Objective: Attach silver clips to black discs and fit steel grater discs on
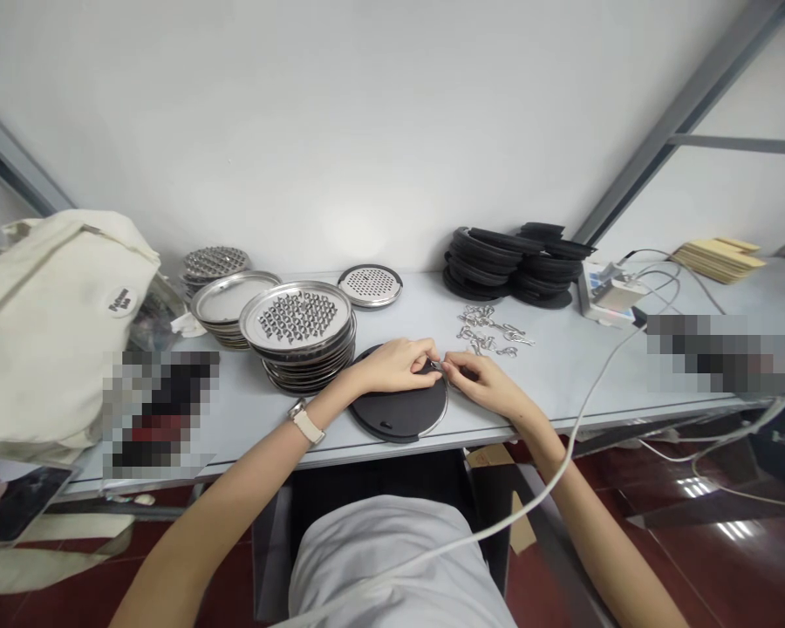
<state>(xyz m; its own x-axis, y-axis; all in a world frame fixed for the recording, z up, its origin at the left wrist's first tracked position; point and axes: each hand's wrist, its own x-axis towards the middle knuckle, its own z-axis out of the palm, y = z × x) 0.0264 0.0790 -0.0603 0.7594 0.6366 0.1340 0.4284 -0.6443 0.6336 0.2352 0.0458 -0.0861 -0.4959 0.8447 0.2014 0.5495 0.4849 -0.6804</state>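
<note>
A round black disc (399, 412) with a thin metal rim lies flat near the front edge of the table. My left hand (399, 365) rests over its upper part, thumb and index finger pinched together at the right side. From the right, my right hand (488, 382) meets it, fingertips also pinched. Between the fingertips of both hands shows a small metal clip (438, 366), at the disc's edge; its exact shape is mostly hidden. Just beyond my right hand lies a loose pile of bent wire clips (488, 327).
Left of the disc stand stacks of round metal graters (297, 318) and metal-rimmed plates (235, 292). A black-edged grater (370, 284) lies behind. Black plastic rings (488, 257) are piled by the wall. A white cable (585, 419) crosses my right arm; a power strip (605, 296) lies right.
</note>
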